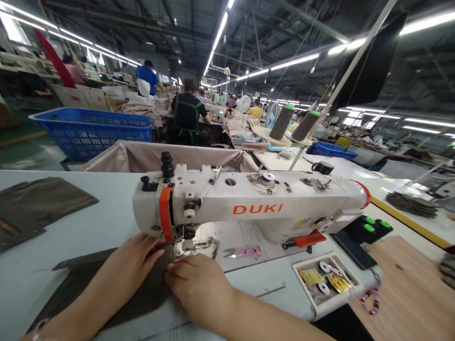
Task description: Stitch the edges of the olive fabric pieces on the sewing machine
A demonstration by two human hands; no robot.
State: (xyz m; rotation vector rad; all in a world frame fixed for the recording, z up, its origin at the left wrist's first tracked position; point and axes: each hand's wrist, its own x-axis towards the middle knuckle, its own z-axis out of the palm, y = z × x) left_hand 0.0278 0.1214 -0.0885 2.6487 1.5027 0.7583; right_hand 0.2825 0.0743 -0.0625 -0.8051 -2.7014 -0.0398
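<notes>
Right forearm point(249, 310), right hand point(199, 284) and left hand point(140, 251): one dark cloth, at the needle

Item: dark cloth point(152, 289), on the pale table, its inner edge by the foot of the sewing machine point(220, 196).
Left hand: fingers reaching forward on the cloth, beneath the machine's head; pinched or merely resting, cannot tell.
Right hand: fingers bent, down at the cloth's edge, just beside the other hand; grip hidden.
Handling, as judged: light, even guidance from both sides; layers flat; fingertips clear of the needle; no pulling against the feed.
Obstructions: machine head and fingers mask the stitching point. Pink snips point(245, 251) lie on the bed beyond the right hand, apart from the cloth.
Nearby: bobbin tray point(332, 305); beaded bracelet point(369, 303); dark spools point(378, 230); further cloth pieces point(46, 199), far left; blue basket point(95, 125) behind the table.
</notes>
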